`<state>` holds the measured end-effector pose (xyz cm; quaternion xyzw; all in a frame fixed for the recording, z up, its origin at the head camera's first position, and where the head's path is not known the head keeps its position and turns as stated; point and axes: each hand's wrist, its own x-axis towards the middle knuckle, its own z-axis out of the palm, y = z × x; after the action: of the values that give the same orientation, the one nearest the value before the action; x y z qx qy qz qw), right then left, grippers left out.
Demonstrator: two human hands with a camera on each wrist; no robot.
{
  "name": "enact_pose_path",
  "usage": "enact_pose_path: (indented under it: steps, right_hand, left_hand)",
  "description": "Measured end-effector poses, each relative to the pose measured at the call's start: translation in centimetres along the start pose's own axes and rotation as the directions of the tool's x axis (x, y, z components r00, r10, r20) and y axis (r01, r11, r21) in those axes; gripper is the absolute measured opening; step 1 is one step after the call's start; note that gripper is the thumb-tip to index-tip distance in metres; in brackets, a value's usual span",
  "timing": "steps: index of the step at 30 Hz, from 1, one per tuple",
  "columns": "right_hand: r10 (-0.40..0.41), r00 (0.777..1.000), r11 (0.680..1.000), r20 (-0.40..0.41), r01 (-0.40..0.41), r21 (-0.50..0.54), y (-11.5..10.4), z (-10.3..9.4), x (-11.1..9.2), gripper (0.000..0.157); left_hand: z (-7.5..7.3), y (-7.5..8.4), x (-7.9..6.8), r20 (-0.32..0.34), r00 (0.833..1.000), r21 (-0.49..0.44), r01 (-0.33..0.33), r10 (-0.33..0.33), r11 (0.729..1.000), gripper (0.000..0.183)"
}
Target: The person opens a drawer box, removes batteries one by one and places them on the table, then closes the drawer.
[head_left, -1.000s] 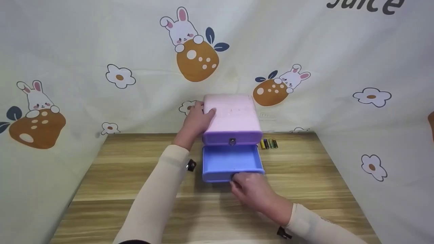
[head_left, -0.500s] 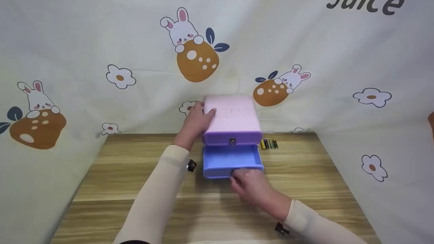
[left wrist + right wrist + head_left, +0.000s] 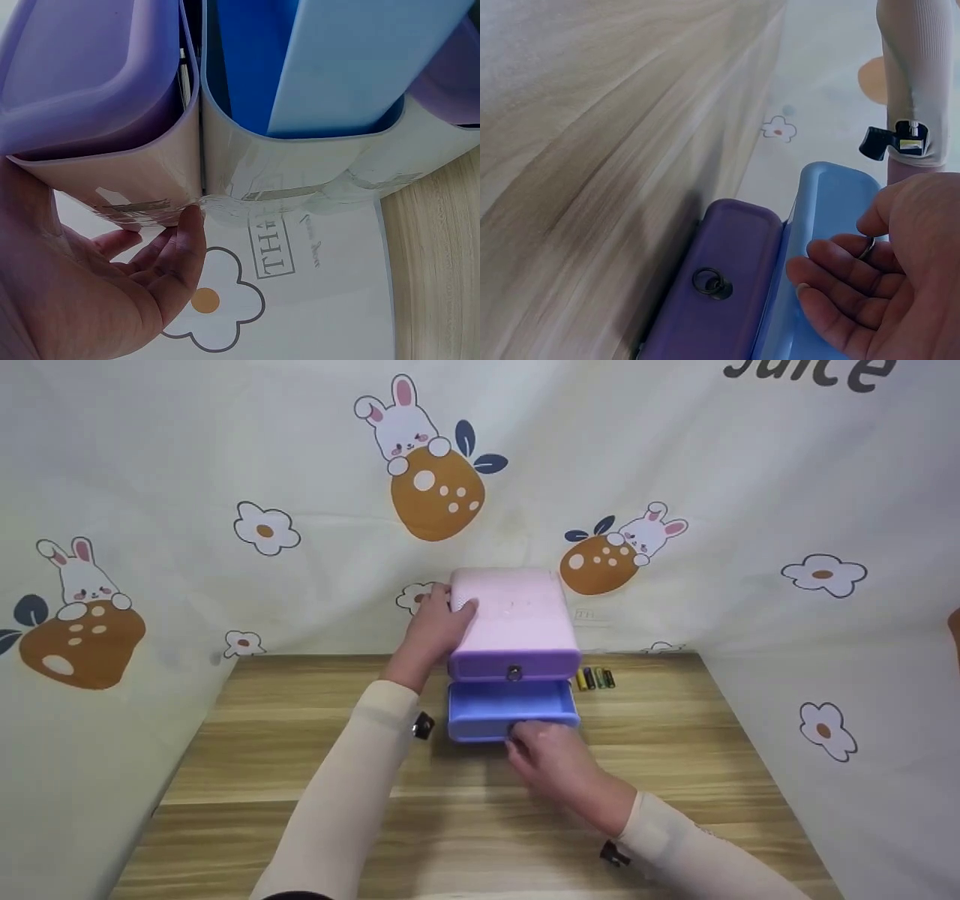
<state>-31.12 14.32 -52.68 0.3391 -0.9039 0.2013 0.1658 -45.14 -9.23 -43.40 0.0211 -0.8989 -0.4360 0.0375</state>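
Observation:
A small drawer cabinet (image 3: 510, 615) with a pale pink top stands against the back cloth. Its top drawer (image 3: 480, 667) has a purple front. Below it, the blue drawer (image 3: 469, 727) is partly out, its visible inside bare. My left hand (image 3: 435, 626) grips the cabinet's upper left edge, thumb on the top and fingers down the side. At the blue front, my right hand (image 3: 559, 757) pinches the ring pull (image 3: 868, 249) with curled fingers. Another purple drawer front (image 3: 720, 281) with its own ring shows beside the blue one in the right wrist view.
Several batteries (image 3: 596, 679) lie in a row on the wooden table (image 3: 300, 780), right of the cabinet. A printed cloth (image 3: 187, 450) hangs behind and at both sides. Black clips (image 3: 424, 726) are fixed at both wrists.
The blue drawer has slid inward, toward the cabinet, and my right hand has moved forward with it. My left hand stays in place on the cabinet.

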Motion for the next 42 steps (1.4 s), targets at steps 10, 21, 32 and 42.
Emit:
enact_pose_path:
  steps: [10,21,32,42]
  right_hand:
    - [-0.007,1.0,1.0,-0.016,0.006,-0.025,0.6,0.4,0.8,0.017]
    - [0.034,0.999,0.999,-0.012,-0.034,-0.028,1.2,0.9,1.6,0.014]
    - [0.069,0.998,0.997,-0.003,-0.069,-0.035,1.6,1.5,2.3,0.012]
    - [0.047,0.998,0.998,-0.035,-0.048,-0.044,1.9,1.9,2.8,0.018]
  left_hand:
    - [0.0,0.0,-0.2,-0.005,1.0,0.015,0.005,-0.005,1.0,0.073]
    - [-0.2,0.2,0.0,0.02,0.999,-0.002,0.048,-0.048,0.999,0.076]
    - [-0.2,0.1,-0.1,0.004,1.0,-0.01,0.004,-0.004,1.0,0.074]
    - [-0.1,0.0,-0.1,-0.007,1.0,0.011,-0.019,0.019,1.0,0.073]
